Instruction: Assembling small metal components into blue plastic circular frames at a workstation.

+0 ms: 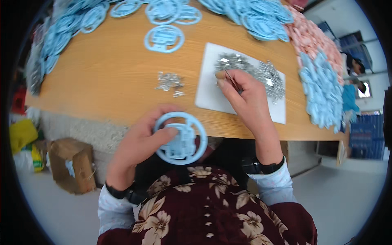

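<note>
My left hand (148,136) grips a round light-blue plastic part (182,143) by its left side, thumb on its face, just off the table's front edge. The part is a ring with a raised block shape inside. Over a white tray (206,92), my right hand (246,90) is closed in a pinch around tweezers (232,80). Their tips are near small shiny metal pieces (234,62) heaped on the tray; whether a piece sits between the tips is too small to tell. A second heap of metal pieces (271,83) lies right of that hand.
A few loose metal pieces (169,81) lie on the wooden table (102,81). Beyond them is another blue ring part (164,38). Blue parts (261,20) pile up at the back, with pink pieces (314,36) and pale-blue pieces (322,90) at right. A cardboard box (73,165) stands on the floor.
</note>
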Action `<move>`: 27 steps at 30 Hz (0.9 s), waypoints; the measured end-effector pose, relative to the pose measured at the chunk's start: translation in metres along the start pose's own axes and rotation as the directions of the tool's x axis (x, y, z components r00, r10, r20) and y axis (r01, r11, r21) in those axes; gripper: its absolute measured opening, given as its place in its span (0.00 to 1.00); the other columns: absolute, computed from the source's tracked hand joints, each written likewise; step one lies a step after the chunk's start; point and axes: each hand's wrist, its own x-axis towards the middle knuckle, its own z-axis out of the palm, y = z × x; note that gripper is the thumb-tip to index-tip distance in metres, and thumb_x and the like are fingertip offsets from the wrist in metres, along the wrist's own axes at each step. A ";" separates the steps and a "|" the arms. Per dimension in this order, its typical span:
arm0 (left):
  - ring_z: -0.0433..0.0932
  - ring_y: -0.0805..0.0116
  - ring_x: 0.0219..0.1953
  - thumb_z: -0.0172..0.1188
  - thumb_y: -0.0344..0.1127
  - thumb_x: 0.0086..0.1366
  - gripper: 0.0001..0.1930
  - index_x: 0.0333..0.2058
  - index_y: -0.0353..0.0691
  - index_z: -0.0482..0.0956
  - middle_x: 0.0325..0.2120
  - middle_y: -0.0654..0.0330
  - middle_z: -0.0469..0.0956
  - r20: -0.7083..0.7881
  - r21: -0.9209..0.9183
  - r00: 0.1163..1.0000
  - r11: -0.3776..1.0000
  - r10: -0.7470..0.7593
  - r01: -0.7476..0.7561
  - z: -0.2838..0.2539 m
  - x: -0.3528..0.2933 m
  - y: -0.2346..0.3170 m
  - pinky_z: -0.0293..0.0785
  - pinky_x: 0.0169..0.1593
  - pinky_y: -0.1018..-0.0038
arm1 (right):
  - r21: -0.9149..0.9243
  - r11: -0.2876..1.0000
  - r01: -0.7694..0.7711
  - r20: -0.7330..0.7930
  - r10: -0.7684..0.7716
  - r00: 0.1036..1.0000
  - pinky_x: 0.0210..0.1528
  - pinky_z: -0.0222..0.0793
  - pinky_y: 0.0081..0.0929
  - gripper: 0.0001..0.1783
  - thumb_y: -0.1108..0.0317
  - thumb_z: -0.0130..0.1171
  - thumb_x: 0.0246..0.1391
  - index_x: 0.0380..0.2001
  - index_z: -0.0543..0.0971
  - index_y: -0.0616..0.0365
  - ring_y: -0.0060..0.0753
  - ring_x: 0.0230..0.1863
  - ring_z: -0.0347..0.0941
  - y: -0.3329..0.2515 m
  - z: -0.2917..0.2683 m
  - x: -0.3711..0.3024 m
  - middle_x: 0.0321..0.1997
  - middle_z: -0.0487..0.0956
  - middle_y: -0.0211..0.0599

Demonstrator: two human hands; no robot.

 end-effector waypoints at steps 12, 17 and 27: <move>0.76 0.78 0.43 0.45 0.33 0.75 0.16 0.56 0.36 0.74 0.43 0.63 0.79 -0.091 0.010 0.992 0.996 0.084 -0.083 0.036 0.046 0.001 0.73 0.49 0.78 | -0.240 0.889 -0.390 -0.309 0.311 0.899 0.33 0.64 0.15 0.08 0.71 0.63 0.62 0.42 0.82 0.61 0.10 0.31 0.66 0.118 -0.115 -0.066 0.30 0.76 0.18; 0.78 0.78 0.44 0.43 0.31 0.75 0.16 0.55 0.35 0.74 0.42 0.61 0.81 -0.097 0.206 0.983 0.969 0.158 -0.135 0.048 0.064 -0.003 0.75 0.49 0.79 | -0.365 0.917 -0.164 -0.256 0.071 0.964 0.35 0.69 0.23 0.10 0.71 0.67 0.57 0.43 0.84 0.58 0.23 0.30 0.72 0.108 -0.091 -0.055 0.29 0.77 0.29; 0.76 0.81 0.41 0.48 0.32 0.76 0.15 0.55 0.35 0.77 0.40 0.65 0.80 -0.164 0.439 0.965 0.891 0.207 -0.116 0.058 0.073 -0.003 0.73 0.47 0.80 | -0.540 0.836 -0.103 -0.132 0.037 0.991 0.38 0.74 0.31 0.07 0.71 0.66 0.57 0.39 0.82 0.59 0.38 0.33 0.79 0.105 -0.087 -0.034 0.34 0.80 0.41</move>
